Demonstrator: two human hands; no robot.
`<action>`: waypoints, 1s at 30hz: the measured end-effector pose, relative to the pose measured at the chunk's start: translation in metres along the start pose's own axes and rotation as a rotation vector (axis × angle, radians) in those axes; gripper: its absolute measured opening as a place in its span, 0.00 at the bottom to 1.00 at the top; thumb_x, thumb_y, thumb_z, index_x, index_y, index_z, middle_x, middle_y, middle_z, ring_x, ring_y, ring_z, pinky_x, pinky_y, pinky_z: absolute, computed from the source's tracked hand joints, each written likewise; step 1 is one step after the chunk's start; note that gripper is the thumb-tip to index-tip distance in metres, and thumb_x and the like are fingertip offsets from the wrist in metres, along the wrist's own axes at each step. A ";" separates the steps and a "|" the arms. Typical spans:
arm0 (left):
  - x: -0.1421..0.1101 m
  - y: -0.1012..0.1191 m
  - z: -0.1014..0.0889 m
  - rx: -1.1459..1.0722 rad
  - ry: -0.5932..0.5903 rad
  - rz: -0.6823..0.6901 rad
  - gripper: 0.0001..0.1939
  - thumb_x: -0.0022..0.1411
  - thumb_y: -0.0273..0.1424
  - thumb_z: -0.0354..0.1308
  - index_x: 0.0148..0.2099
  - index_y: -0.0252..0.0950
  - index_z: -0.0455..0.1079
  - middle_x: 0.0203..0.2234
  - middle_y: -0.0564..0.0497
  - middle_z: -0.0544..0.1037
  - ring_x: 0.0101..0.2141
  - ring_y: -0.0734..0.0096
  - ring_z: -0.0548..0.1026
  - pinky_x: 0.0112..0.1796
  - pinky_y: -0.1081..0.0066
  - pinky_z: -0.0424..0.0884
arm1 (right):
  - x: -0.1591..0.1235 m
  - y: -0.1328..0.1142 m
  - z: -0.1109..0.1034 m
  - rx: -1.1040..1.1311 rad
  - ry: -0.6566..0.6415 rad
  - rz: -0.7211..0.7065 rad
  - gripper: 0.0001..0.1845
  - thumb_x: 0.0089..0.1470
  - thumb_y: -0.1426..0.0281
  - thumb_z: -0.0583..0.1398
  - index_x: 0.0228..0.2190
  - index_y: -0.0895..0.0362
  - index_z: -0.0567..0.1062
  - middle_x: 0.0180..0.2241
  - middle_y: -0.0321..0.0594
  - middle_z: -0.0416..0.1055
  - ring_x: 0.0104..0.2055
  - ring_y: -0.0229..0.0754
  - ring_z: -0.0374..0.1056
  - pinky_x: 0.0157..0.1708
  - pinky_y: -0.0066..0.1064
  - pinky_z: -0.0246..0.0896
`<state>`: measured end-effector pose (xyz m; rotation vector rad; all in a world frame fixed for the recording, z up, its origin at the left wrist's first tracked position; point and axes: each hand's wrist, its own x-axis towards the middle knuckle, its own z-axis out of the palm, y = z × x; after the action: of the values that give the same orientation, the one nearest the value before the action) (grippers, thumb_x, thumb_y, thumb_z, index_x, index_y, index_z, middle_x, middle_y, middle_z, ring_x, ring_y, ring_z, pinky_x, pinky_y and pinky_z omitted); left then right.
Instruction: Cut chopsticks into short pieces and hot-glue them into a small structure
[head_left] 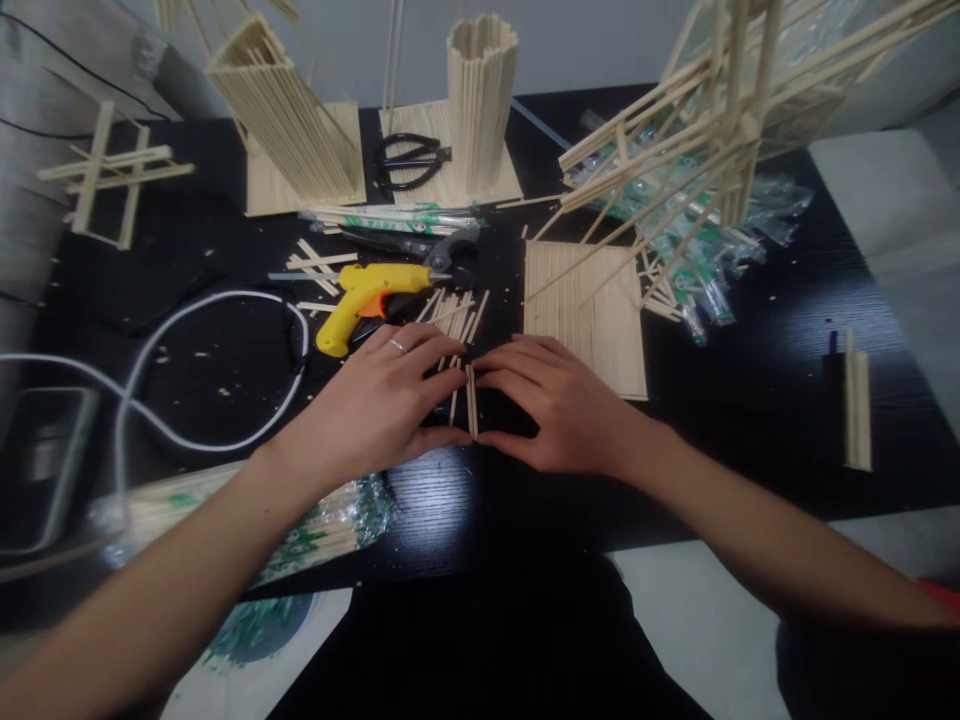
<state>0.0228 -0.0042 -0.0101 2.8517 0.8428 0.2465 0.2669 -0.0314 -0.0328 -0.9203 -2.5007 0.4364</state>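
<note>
Your left hand [390, 390] and right hand [547, 400] meet at the middle of the black table [525, 520], holding a pair of short sticks [472, 400] between them. The fingers of both hands are bent, their tips gripping the sticks from either side, with the thumbs at the end nearer you; the sticks point away from your body. Just beyond your left fingertips lie loose cut sticks [454, 315], and near them a yellow glue gun [367, 295] rests on its side, its nozzle pointing right. Beyond your right hand is a flat stick panel [585, 320]. Farther back, a stick tower [480, 110] stands upright on its base, with black-handled scissors [411, 165] just beside it. A white cable [225, 294] loops at your left, and a plastic bag of sticks [322, 530] lies near the table's front edge, partly behind your left forearm.
</note>
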 end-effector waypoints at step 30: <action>0.001 -0.003 0.000 -0.139 -0.011 0.002 0.27 0.64 0.44 0.63 0.57 0.29 0.74 0.53 0.36 0.75 0.58 0.46 0.69 0.56 0.49 0.67 | -0.002 0.000 0.004 -0.002 0.036 0.015 0.25 0.57 0.61 0.67 0.51 0.64 0.77 0.51 0.54 0.78 0.54 0.56 0.72 0.57 0.52 0.67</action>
<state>0.0221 -0.0014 -0.0110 2.7229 0.7883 0.2773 0.2661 -0.0336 -0.0365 -0.9396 -2.4636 0.4177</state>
